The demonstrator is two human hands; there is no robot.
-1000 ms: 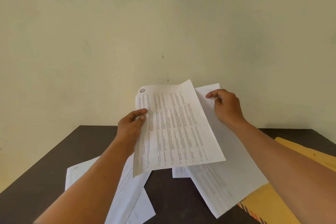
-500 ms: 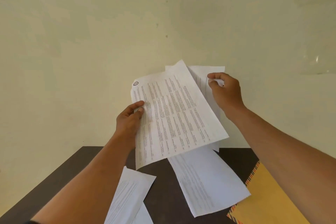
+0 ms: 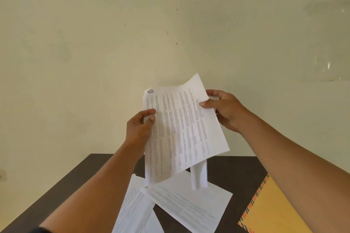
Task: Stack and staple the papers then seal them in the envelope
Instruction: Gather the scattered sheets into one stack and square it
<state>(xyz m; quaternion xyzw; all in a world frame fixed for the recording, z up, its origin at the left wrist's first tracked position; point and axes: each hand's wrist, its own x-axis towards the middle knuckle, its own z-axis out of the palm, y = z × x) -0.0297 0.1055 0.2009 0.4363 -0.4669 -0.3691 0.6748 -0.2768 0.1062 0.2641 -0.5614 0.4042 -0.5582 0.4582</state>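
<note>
I hold printed white papers (image 3: 181, 132) up in the air above the dark table (image 3: 233, 168). My left hand (image 3: 139, 128) pinches their left edge, thumb on the front. My right hand (image 3: 225, 109) grips the right edge near the top, thumb on the printed face. A second sheet hangs behind the front one, its lower end (image 3: 198, 178) curling below. More printed sheets (image 3: 189, 208) lie loose on the table underneath. A yellow envelope (image 3: 276, 212) with a striped border lies at the right. No stapler is in view.
A plain cream wall (image 3: 113, 43) rises straight behind the table's far edge. Other sheets (image 3: 132, 212) overlap at the near middle of the table, partly under my left forearm.
My right hand brought its sheet behind the front sheet and now grips both together. The sheets swung more upright, and the view tilted slightly.
</note>
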